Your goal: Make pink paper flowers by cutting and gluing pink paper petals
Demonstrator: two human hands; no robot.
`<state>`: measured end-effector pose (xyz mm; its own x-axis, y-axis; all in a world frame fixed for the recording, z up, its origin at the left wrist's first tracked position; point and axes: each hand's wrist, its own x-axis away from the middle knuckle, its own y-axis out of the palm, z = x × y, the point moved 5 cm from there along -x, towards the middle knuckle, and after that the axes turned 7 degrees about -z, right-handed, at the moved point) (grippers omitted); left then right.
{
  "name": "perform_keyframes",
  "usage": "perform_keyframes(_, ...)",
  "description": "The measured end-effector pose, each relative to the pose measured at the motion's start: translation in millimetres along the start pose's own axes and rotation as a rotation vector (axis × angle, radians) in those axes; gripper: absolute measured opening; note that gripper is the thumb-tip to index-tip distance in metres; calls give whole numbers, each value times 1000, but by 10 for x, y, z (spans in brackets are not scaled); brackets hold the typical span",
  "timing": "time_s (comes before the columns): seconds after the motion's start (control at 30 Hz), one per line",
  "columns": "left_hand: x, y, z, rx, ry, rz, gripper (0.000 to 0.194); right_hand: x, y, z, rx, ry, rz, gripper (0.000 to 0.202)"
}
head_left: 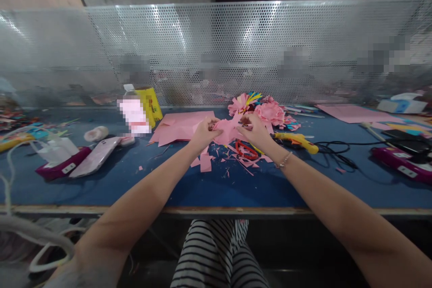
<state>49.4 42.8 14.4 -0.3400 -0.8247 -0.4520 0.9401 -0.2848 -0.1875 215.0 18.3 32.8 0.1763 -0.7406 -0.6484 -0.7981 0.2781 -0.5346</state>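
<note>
Between my two hands, just above the blue tabletop, is a piece of pink paper (228, 130) with uneven, petal-like edges. My left hand (205, 133) pinches its left side between thumb and fingers. On the right side, my right hand (254, 130) has its fingers closed on the same paper. Behind my left hand lie flat pink sheets (178, 126). Pink paper flowers (270, 111) sit beyond my right hand. Red-handled scissors (246, 150) and pink scraps (205, 161) lie below the hands.
A yellow glue gun (299, 141) with a black cable lies right of my right hand. Purple power strips (401, 162) stand at both sides. A phone (96, 157) and a yellow box (150, 105) are on the left. A perforated metal screen (216, 45) closes the back.
</note>
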Motion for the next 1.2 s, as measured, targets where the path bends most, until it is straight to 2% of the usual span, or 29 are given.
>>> perform_keyframes(0.23,17,56,33,-21,28,-104,27,14,99,15,-115,145,-207,26)
perform_keyframes(0.43,17,57,33,-30,69,-121,27,35,101,-34,-245,169,-247,25)
perform_keyframes(0.6,22,72,46,-43,68,-130,28,39,97,-65,-185,166,-284,22)
perform_keyframes(0.8,27,85,60,-37,67,-131,27,29,121,-31,-243,116,-286,17)
perform_keyframes(1.2,30,80,58,-12,44,-120,27,38,68,-83,-81,116,-227,22)
